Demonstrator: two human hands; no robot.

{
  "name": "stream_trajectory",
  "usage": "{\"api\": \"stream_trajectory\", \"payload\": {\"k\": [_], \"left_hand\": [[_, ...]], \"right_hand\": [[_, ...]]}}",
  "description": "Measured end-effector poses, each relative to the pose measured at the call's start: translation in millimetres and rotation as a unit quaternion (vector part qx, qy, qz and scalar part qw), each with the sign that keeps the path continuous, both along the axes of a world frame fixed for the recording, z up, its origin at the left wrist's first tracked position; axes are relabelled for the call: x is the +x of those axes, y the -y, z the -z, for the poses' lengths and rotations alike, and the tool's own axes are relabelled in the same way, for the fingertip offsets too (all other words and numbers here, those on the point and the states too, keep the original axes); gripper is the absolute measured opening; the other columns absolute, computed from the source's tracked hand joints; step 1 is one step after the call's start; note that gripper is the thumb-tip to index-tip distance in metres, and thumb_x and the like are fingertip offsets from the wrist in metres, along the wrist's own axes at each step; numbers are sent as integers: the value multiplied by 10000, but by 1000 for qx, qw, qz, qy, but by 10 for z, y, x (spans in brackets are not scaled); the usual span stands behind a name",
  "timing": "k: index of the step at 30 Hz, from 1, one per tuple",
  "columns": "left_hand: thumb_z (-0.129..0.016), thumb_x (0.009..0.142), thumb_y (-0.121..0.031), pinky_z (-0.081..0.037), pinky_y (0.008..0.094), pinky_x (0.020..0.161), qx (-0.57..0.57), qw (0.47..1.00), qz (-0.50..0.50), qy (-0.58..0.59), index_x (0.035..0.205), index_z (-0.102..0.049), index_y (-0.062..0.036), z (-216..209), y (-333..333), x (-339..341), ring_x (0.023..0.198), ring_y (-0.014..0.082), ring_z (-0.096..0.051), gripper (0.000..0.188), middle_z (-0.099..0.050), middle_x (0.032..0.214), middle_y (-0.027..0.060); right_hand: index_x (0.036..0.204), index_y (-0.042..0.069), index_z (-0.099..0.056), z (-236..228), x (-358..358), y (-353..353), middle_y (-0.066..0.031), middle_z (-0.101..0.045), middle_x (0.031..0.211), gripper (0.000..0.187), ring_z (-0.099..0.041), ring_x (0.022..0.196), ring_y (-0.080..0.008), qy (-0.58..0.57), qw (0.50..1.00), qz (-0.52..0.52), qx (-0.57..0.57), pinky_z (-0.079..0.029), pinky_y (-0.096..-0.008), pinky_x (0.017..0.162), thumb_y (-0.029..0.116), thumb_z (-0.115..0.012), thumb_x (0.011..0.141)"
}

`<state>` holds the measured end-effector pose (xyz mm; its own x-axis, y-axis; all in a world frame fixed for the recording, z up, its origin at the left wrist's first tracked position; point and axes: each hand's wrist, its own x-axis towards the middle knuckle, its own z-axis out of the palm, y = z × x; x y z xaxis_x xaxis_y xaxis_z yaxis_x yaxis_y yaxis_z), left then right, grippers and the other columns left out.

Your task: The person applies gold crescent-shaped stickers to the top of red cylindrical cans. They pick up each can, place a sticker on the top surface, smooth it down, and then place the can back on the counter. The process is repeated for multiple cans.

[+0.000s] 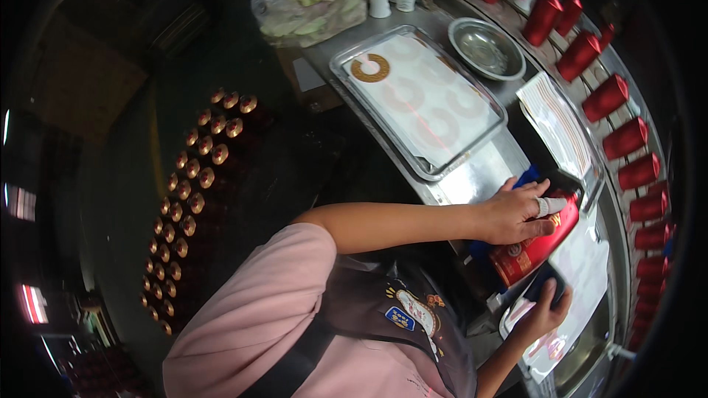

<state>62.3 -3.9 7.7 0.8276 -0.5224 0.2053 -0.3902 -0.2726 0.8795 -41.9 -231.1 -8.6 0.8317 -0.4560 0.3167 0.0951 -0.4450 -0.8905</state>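
Note:
My left hand (516,212) lies across a shiny red bottle (532,245) with gold print, its fingers pressed on the upper side. A white wrap covers one finger. The bottle lies tilted at the edge of the bench, with blue material (483,250) partly showing behind and beneath it. My right hand (549,315) is closed on a small dark blue pad (544,280) near the bottle's lower end. The exact kind of pad is hard to make out. White sheets with prints (584,269) lie on a tray just right of the bottle.
A metal tray (431,169) holds a white sheet with pale ring shapes and one gold ring decal (370,68). Beyond it stand a steel bowl (487,48) and white bottles (378,0). Red bottles (606,98) line a curved conveyor at right. Several gold-topped bottles (193,168) stand at left.

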Motion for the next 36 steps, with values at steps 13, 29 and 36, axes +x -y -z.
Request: {"api": "stream_trajectory", "payload": {"k": [13, 29, 36], "left_hand": [[-627, 911, -475, -544, 486, 889, -89, 974, -151, -142, 1026, -672, 88, -56, 543, 860, 1000, 460, -695, 576, -709, 1032, 315], [-794, 836, -102, -525, 278, 746, -243, 946, -158, -143, 901, -715, -37, -615, -2669, -340, 786, 97, -654, 121, -708, 836, 18], [-794, 800, -121, -539, 362, 823, 176, 818, -548, 5, 813, -706, -1, -266, -3920, -1462, 889, 262, -694, 150, -718, 909, 107]], "right_hand": [[1466, 55, -471, -370, -261, -98, -121, -592, 1255, 746, -621, 1059, -195, -212, 969, -121, -40, -559, -310, 855, -14, -758, 781], [1455, 43, -555, -659, 168, -1693, -250, -662, 1281, 849, -709, 1005, -407, 46, 821, -514, -243, -589, -417, 804, 136, -870, 673], [1522, 80, -488, -807, 478, -1829, -212, -666, 1307, 837, -702, 840, -298, -112, 831, -477, -262, -564, -372, 711, -25, -716, 724]]}}
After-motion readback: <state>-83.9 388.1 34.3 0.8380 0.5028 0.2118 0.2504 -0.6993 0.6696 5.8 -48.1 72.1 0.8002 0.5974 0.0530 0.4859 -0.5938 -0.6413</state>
